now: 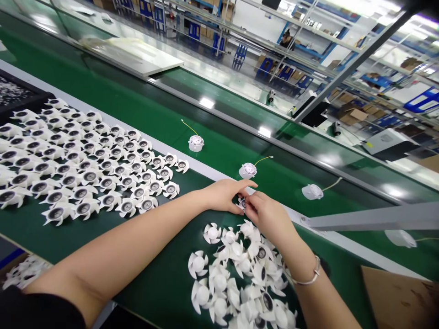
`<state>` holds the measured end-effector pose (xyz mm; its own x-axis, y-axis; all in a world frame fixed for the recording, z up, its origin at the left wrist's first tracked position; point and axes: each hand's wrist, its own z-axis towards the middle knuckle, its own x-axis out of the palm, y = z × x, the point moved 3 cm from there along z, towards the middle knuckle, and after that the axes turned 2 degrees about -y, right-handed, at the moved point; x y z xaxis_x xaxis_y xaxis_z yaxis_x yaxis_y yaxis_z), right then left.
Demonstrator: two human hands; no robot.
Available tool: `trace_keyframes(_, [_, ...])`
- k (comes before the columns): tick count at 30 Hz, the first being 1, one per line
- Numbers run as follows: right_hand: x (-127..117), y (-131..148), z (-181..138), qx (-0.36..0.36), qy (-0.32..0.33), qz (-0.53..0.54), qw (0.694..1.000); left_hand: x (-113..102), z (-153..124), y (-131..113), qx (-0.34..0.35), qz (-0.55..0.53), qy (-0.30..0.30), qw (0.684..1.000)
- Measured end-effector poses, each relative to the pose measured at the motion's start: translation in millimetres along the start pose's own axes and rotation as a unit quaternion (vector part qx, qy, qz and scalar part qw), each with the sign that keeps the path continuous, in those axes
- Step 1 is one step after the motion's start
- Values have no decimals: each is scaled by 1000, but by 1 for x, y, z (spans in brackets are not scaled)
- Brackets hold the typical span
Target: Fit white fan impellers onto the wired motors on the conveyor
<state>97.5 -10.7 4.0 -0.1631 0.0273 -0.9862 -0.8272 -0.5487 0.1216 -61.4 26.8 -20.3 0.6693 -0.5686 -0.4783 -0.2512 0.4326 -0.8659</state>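
White fan wheel (242, 203), in fingertip grip of right hand (269, 215), left hand (224, 194) curved around it, left hold unclear

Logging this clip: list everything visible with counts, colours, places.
Table: one, green, foreground
Rowed fan wheels: many, white, left on table
Loose fan wheels: many, white, heaped lower centre
Single fan wheel: one, white, centre
Belt: one, green, beyond table
Wired housings: four, white, on belt
Flat board: one, white, upper left
Tray: one, black, far left
Cardboard: one, brown, lower right
Stools: several, blue, background
Bracelet: one, silver, right wrist
Left hand: one, bare, centre
Right hand: one, bare, centre
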Motion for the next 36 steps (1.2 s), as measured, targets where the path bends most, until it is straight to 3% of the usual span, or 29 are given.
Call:
trace_keyframes(3, [1, 7, -2, -45, 3, -89, 995, 0, 1, 1, -9, -4, 3, 1000])
trace_keyframes(8, [-6, 19, -13, -80, 0, -111, 991, 1, 1, 3, -11, -15, 2, 1000])
trace_keyframes(10, [-14, 11, -16, -82, -19, -76, 994, 0, 0, 4, -9, -15, 3, 1000])
trace_keyframes(12, [-25, -17, -14, 6, -91, -39, 995, 0, 0, 4, -9, -13, 6, 1000])
trace_keyframes(14, [-33, -61, -12, 201, -177, -37, 963, 0, -1, 4, -8, -9, 11, 1000])
trace_keyframes(16, [-31, -106, -12, 410, -170, -44, 895, 0, -2, 4, -3, 0, 13, 1000])
trace_keyframes(18, [-23, -138, -9, 494, -136, -33, 858, 0, -3, 5, 4, 9, 11, 1000])
trace_keyframes(19, [-19, -148, -7, 505, -122, -22, 854, 0, -3, 5, 7, 13, 7, 1000])
trace_keyframes(23, [-11, -154, -3, 471, -118, 19, 874, -2, -5, 4, 5, -17, -24, 1000])
trace_keyframes(28, [-15, -106, -15, 356, -119, 113, 920, -4, 1, 10, -46, -141, -128, 981])
trace_keyframes(30, [-19, -75, -20, 272, -122, 175, 938, -5, 5, 14, -58, -181, -167, 968])
trace_keyframes(33, [-26, -29, -24, 87, -127, 213, 965, -4, 7, 16, -62, -213, -179, 959])
trace_keyframes(36, [-25, -6, -24, 10, -100, 166, 981, -3, 6, 12, -50, -190, -153, 969])
